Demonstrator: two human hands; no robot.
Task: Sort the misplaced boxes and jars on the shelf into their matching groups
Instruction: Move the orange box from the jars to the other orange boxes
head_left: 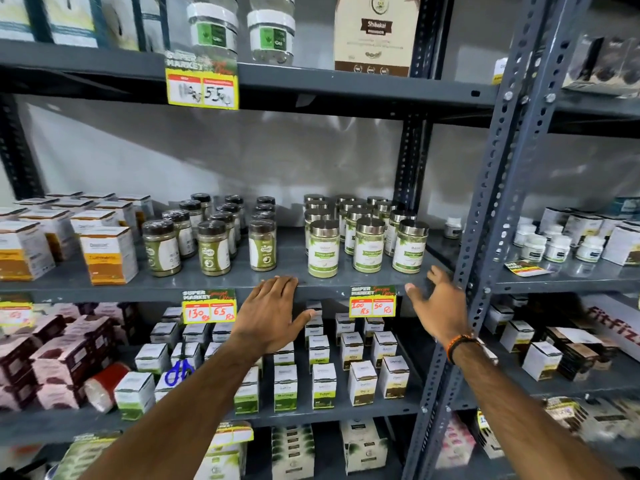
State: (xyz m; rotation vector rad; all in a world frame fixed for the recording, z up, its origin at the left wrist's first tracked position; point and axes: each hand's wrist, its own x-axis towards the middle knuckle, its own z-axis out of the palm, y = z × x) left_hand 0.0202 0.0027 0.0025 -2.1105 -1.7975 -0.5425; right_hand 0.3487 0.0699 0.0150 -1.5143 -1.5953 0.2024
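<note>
On the middle shelf [291, 261] stand three groups: white and orange turmeric boxes [107, 254] at the left, dark-lidded jars of green powder [213, 247] in the middle, and steel-lidded moringa jars [369, 249] at the right. My left hand [273, 313] rests flat on this shelf's front edge, fingers spread, holding nothing. My right hand [440, 299] is open at the edge below the rightmost moringa jar, a beaded band on its wrist. The shelf below carries rows of small white boxes [323, 384] with green or yellow bands.
A perforated steel upright [485, 216] stands just right of my right hand. Yellow price tags [209, 306] hang from the shelf edge. Blue scissors [178, 370] and maroon packs [59, 355] lie on the lower shelf. White bottles [554, 245] fill the neighbouring rack.
</note>
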